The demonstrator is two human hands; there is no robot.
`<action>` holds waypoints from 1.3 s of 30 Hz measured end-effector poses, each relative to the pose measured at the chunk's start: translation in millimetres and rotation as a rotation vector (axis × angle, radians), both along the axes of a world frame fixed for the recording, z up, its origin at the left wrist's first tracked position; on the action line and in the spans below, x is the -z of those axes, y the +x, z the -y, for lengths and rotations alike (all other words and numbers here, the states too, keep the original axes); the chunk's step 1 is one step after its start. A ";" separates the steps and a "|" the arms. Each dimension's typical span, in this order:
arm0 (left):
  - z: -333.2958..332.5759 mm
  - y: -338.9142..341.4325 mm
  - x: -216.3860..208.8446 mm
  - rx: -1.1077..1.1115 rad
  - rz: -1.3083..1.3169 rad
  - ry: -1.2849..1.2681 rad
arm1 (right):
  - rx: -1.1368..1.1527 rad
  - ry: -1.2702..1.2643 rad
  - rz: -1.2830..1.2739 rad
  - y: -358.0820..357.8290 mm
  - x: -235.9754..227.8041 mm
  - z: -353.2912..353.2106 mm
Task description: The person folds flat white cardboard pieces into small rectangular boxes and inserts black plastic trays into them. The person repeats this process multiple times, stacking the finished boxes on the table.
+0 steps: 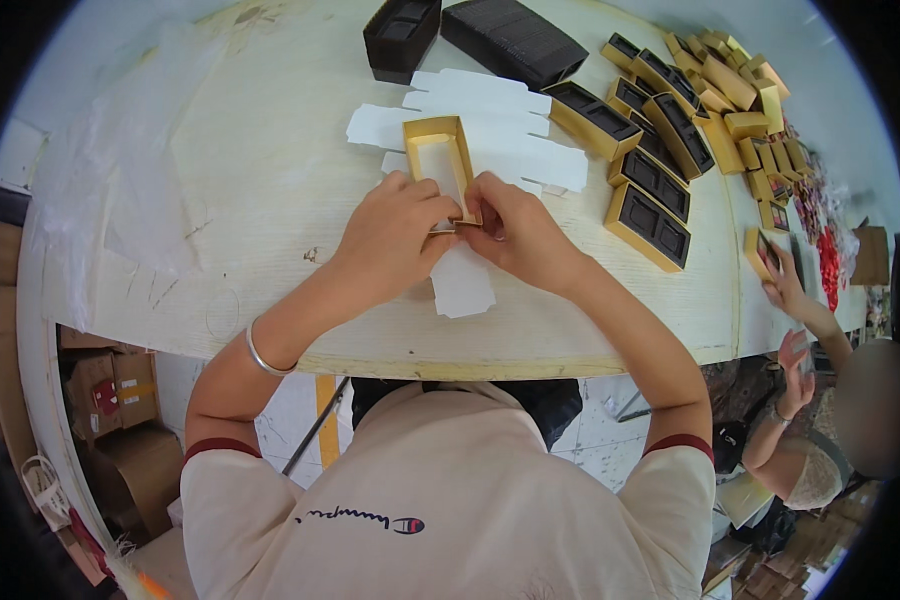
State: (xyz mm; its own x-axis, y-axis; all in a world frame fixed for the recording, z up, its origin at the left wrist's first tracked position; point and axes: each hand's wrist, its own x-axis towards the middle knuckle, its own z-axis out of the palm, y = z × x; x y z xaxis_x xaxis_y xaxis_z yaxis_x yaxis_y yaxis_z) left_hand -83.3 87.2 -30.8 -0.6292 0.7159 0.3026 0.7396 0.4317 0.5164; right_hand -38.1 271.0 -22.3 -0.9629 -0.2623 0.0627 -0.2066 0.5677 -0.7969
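Between my hands, over the middle of the table, is a narrow gold box (434, 127) with a white inside, its near end partly folded. My left hand (398, 238) pinches the near left corner of this box. At the near right corner, my right hand (518, 232) grips the wall with thumb and fingers. A white flap (463, 285) of the box sticks out toward me below my fingers. Flat white box blanks (495, 110) lie in an overlapping pile just beyond. My fingertips hide part of the near fold.
Gold boxes with black inserts (650, 222) stand to the right, with more gold boxes (730, 80) piled beyond. Stacked black trays (515, 42) lie at the back. Clear plastic sheeting (135, 170) covers the left side. A co-worker's hand (785, 285) holds a gold box at far right.
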 end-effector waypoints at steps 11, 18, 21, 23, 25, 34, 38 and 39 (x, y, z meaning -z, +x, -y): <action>8.9 -9.5 4.2 -0.006 0.085 0.053 | -0.142 0.628 -0.808 31.1 8.6 -10.9; 15.8 -32.4 -7.5 0.137 0.712 0.178 | -0.050 -0.121 -0.415 2.7 27.6 -10.3; 17.7 -32.1 -13.4 0.149 0.732 0.129 | 0.078 -0.638 0.022 -5.0 19.7 0.5; 16.5 -25.5 -13.3 0.131 0.528 0.064 | 0.060 -0.664 0.038 -10.6 22.8 1.2; 15.3 -19.9 -8.1 0.104 0.350 0.086 | 0.058 -0.638 0.048 -11.9 22.5 0.8; 17.5 -28.9 -0.8 0.100 0.364 0.201 | -0.014 0.282 -0.741 -7.2 16.5 3.3; 14.2 -16.6 0.7 0.014 0.216 0.104 | -0.060 0.459 -0.751 -8.0 19.2 4.0; 14.6 -13.7 9.2 0.024 0.098 0.092 | -0.068 0.446 -0.694 -8.5 19.7 5.2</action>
